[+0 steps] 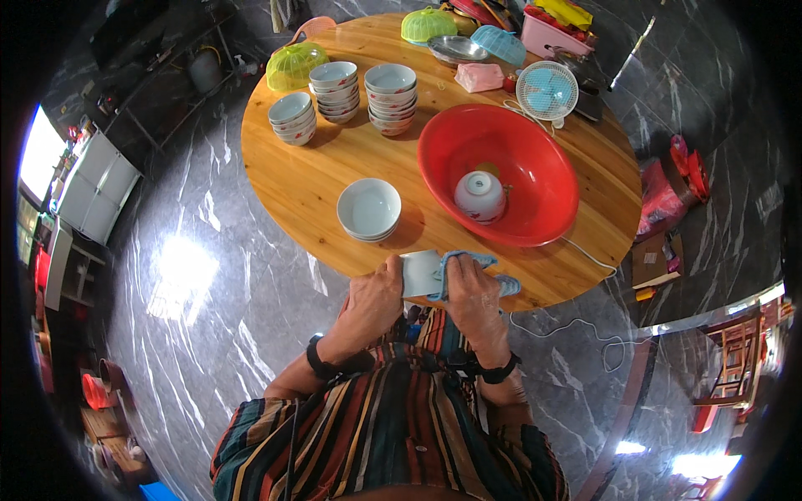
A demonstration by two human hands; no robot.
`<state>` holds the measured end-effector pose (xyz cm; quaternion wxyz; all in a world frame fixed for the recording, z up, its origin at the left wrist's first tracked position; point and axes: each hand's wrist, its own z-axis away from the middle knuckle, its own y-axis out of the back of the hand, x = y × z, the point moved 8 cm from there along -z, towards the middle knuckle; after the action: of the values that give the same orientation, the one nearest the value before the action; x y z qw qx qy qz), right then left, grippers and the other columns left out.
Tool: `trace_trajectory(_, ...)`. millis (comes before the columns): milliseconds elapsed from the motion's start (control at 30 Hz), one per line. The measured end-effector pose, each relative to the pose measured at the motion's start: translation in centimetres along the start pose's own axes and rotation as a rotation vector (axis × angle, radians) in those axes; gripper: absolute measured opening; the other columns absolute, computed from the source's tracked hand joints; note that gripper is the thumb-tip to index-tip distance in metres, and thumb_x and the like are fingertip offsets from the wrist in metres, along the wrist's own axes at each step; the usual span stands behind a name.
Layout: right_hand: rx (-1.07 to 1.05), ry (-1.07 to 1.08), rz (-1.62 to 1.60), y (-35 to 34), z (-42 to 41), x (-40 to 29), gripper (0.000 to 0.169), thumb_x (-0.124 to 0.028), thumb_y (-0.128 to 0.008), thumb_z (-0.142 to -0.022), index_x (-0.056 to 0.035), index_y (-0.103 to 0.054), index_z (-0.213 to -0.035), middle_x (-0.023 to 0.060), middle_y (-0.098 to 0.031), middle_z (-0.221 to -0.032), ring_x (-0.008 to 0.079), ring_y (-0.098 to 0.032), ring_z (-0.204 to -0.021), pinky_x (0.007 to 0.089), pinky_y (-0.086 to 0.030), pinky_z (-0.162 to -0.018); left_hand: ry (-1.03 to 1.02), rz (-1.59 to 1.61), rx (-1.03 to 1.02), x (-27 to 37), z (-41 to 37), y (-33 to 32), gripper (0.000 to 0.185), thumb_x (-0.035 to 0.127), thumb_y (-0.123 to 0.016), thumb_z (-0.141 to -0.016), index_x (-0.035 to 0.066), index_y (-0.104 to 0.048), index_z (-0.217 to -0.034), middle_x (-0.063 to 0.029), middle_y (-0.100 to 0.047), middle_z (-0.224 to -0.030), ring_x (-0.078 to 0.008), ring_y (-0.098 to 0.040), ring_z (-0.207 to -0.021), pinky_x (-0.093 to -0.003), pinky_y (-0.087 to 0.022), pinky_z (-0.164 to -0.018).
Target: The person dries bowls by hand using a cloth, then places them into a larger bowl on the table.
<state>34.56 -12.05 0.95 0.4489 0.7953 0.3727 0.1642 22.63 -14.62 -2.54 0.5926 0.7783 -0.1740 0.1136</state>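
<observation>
Between my hands is a white bowl (pixel 418 273), tilted on its side at the table's near edge. My left hand (pixel 374 294) grips its left side, thumb on top. My right hand (pixel 471 293) presses a blue cloth (pixel 506 285) against the bowl's right side. Just beyond stands a short stack of white bowls (pixel 368 210), mouths up. A large red plastic basin (pixel 432 188) sits to the right; inside it a bowl with a red pattern (pixel 480 195) lies upside down. Farther back are three stacks of patterned bowls (pixel 291 119), (pixel 336 94), (pixel 391 100).
The round wooden table (pixel 307 181) also carries yellow-green mesh covers (pixel 297 66), a blue basket (pixel 499 45), a metal dish (pixel 457 49), a pink packet (pixel 479 77) and a small fan (pixel 546 91). A white cord (pixel 592 255) runs over the right edge to the marble-patterned floor (pixel 207 351).
</observation>
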Motion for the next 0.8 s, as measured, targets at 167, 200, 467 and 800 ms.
trace_trajectory(167,-0.005,-0.157,-0.212,-0.6,-0.1,1.6,0.025,-0.008,-0.064,-0.07,0.0012,-0.045,-0.084,0.0139,-0.049,-0.077,0.0275,-0.058,-0.068,0.0336,-0.05,-0.055,0.116,0.177,-0.05,-0.9,-0.4,-0.2,0.031,0.003,-0.057,-0.07,-0.002,-0.045,-0.098,-0.0246,-0.059,-0.078,-0.0403,-0.058,-0.078,-0.045,-0.045,-0.063)
trace_trajectory(200,0.011,-0.189,-0.289,-0.7,-0.1,2.1,0.025,-0.008,-0.064,-0.07,0.0014,-0.045,-0.084,0.0141,-0.05,-0.077,0.0276,-0.058,-0.068,0.0336,-0.049,-0.056,0.175,0.262,-0.108,-1.3,-0.4,-0.4,0.031,0.002,-0.057,-0.07,-0.001,-0.047,-0.099,-0.0254,-0.059,-0.083,-0.0408,-0.058,-0.081,-0.0448,-0.045,-0.065)
trace_trajectory(467,0.027,-0.61,-0.768,-7.4,4.8,4.9,0.029,-0.009,-0.059,-0.08,0.0012,-0.051,-0.106,0.0171,-0.057,-0.099,0.0235,-0.058,-0.081,0.0342,-0.046,-0.068,0.158,0.68,0.171,-1.9,-0.4,-0.1,0.03,0.002,-0.053,-0.077,-0.002,-0.044,-0.106,-0.0281,-0.056,-0.078,-0.0451,-0.056,-0.077,-0.0473,-0.043,-0.064)
trace_trajectory(800,0.025,-1.016,-1.465,-13.0,7.3,2.9,0.047,-0.009,-0.059,-0.082,0.0016,-0.039,-0.124,0.0141,-0.05,-0.119,0.0209,-0.048,-0.108,0.0338,-0.04,-0.09,0.137,0.629,0.189,-1.8,-0.1,-0.2,0.039,0.001,-0.049,-0.082,-0.002,-0.044,-0.121,-0.0232,-0.061,-0.093,-0.033,-0.061,-0.087,-0.0386,-0.046,-0.075)
